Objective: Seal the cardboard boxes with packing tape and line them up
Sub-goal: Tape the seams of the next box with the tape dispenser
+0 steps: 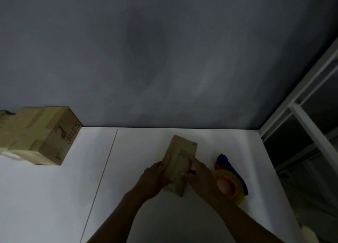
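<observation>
A small brown cardboard box point(180, 157) stands on the white table point(139, 202), held between both hands. My left hand point(155, 178) grips its left side. My right hand point(199, 175) presses on its right side and top, with a small dark object showing by the fingers. Just right of the box lies a tape dispenser point(229, 184) with an orange hub, a yellowish tape roll and a blue body. Taped cardboard boxes point(38, 135) sit at the table's far left, against the wall.
A grey wall point(164, 60) rises right behind the table. A white-framed window or rack point(311, 125) stands past the table's right edge. A thin seam point(102, 175) runs across the tabletop left of my hands. The scene is dim.
</observation>
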Demonstrator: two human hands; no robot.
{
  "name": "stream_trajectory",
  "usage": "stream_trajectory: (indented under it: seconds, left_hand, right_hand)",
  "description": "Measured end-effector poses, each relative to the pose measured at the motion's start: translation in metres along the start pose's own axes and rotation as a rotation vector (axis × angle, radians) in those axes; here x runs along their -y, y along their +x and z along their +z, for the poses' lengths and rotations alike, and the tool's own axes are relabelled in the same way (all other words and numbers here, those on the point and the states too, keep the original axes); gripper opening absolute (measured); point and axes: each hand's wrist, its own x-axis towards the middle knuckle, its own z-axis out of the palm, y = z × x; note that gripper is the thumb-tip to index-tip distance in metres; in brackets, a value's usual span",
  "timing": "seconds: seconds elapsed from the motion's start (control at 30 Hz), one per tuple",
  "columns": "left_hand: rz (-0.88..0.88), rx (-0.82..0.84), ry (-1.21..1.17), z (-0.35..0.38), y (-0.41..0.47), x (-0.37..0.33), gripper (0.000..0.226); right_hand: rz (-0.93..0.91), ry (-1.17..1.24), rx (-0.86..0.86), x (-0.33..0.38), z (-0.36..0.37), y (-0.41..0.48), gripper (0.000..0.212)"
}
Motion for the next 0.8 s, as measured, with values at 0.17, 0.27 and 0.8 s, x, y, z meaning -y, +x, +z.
stream_trajectory:
  seconds: [0.17, 0.27, 0.8]
  left_hand:
    - [0.056, 0.0, -0.109, 0.003, 0.003, -0.003, 0.08]
    - [0.037, -0.064, -0.095, 0.001, 0.008, -0.013, 0.071]
    - [-0.025, -0.099, 0.071, 0.003, 0.021, -0.027, 0.066]
  right_hand:
    - [-0.058, -0.001, 0.057, -0.001, -0.01, 0.009, 0.07]
    - [-0.061, -0.028, -0.032, 0.0, -0.012, 0.007, 0.059]
    - [0.486, -0.397, 0.115, -0.086, -0.029, -0.038, 0.091]
